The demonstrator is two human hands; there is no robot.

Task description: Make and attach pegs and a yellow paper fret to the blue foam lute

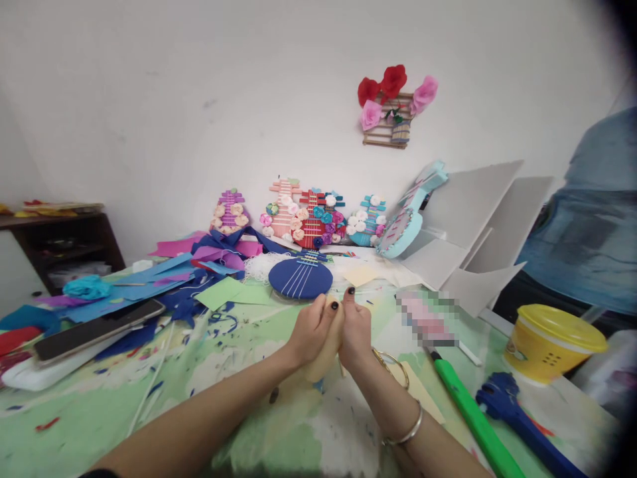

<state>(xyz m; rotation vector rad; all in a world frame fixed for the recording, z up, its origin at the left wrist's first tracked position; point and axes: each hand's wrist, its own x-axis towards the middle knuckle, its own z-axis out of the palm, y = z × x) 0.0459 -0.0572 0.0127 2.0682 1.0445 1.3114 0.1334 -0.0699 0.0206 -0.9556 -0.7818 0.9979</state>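
Observation:
My left hand (pixel 309 330) and my right hand (pixel 356 326) meet over the middle of the table, thumbs up and fingers curled in. Both grip a pale yellow piece of paper (pixel 326 348), which looks like crepe paper, between them. Its upper end shows by the thumbs and its lower part hangs beneath my left hand. Just beyond my hands lies a dark blue pipa-shaped craft (pixel 298 275) with white strings and light blue bars. Flat yellow paper (pixel 423 392) and a roll of gold-coloured tape or ring (pixel 395 365) sit beside my right wrist.
Decorated pipa crafts (pixel 312 222) lean along the wall. Coloured paper (pixel 229 292) and a phone (pixel 99 328) lie at left. At right are a green-handled tool (pixel 472 411), a blue glue gun-like tool (pixel 522 418), a yellow tub (pixel 552 345) and white boards (pixel 478 219).

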